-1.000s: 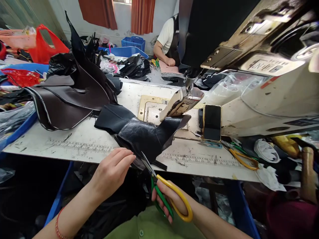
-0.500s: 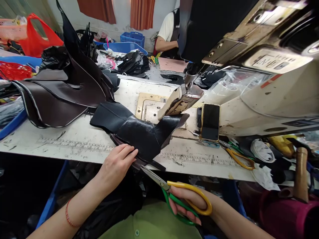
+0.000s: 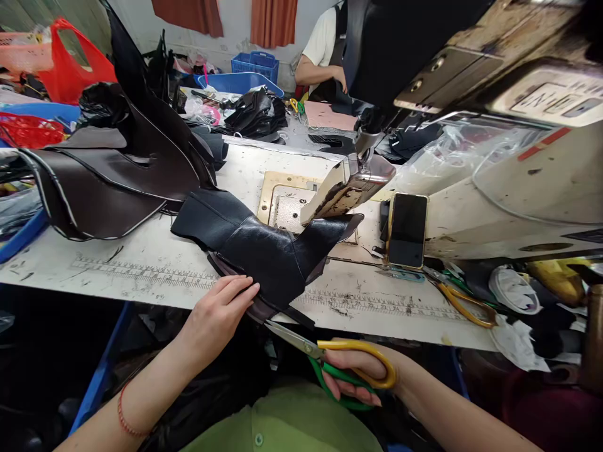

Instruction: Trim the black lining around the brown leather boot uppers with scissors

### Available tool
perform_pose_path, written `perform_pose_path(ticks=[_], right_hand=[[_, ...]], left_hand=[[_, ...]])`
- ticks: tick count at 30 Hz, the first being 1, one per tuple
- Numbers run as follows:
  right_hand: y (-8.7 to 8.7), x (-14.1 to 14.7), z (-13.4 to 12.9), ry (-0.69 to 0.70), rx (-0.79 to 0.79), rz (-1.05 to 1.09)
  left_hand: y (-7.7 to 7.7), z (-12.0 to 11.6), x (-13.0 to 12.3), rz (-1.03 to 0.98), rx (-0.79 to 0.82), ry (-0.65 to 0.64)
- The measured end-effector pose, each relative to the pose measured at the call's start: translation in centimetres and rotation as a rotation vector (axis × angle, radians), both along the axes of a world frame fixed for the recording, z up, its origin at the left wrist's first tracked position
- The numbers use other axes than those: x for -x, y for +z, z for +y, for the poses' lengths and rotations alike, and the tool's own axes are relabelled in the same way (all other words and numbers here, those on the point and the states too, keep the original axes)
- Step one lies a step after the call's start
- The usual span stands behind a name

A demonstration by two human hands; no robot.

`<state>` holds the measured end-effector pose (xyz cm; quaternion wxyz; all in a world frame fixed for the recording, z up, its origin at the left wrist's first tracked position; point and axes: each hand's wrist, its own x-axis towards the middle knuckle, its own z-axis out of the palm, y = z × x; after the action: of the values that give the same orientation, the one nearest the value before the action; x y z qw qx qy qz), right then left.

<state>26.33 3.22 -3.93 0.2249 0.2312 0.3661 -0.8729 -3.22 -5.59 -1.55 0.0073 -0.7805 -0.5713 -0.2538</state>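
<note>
A black leather shoe upper piece lies at the front edge of the sewing machine table, its right part against the machine's post. My left hand grips its near edge, fingers together on top and thumb hidden underneath. A dark lining shows below the black leather. In my right hand are scissors with one yellow and one green handle. Their blades point left to the lower edge of the piece, beside a narrow black strip. The blade tips are partly hidden at the leather.
Dark brown leather pieces are heaped on the left. To the right lie a phone, small blue snips and a second pair of scissors. The machine head overhangs the right side. Across the table sits another person.
The scissors' handles have come closer together as my right hand squeezed. My left hand and the leather piece have stayed almost in place; the view has shifted slightly.
</note>
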Motion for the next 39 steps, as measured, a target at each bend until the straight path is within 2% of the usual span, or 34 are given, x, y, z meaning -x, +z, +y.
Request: perform_pose_path(ticks=[3, 7, 20, 30, 36, 39], right_hand=[[-0.9, 0.0, 0.2, 0.022, 0.052, 0.018], [-1.3, 0.6, 0.4, 0.046, 0.073, 0.028], [-1.4, 1.4, -1.9, -0.09, 0.064, 0.007], [-3.3, 2.3, -3.5, -0.192, 0.315, 0.195], [-4.7, 2.7, -3.5, -0.159, 0.464, 0.274], [-4.7, 3.3, -3.8, -0.172, 0.486, 0.267]], left_hand=[[0.0, 0.0, 0.0, 0.0, -0.019, 0.002], [-0.1, 0.0, 0.0, -0.009, -0.022, 0.002], [-0.3, 0.1, 0.0, -0.025, -0.016, -0.001], [-0.6, 0.0, 0.0, 0.009, -0.04, 0.008], [-0.8, -0.1, 0.0, 0.011, -0.044, 0.013], [-0.8, 0.1, 0.1, 0.013, -0.047, 0.014]])
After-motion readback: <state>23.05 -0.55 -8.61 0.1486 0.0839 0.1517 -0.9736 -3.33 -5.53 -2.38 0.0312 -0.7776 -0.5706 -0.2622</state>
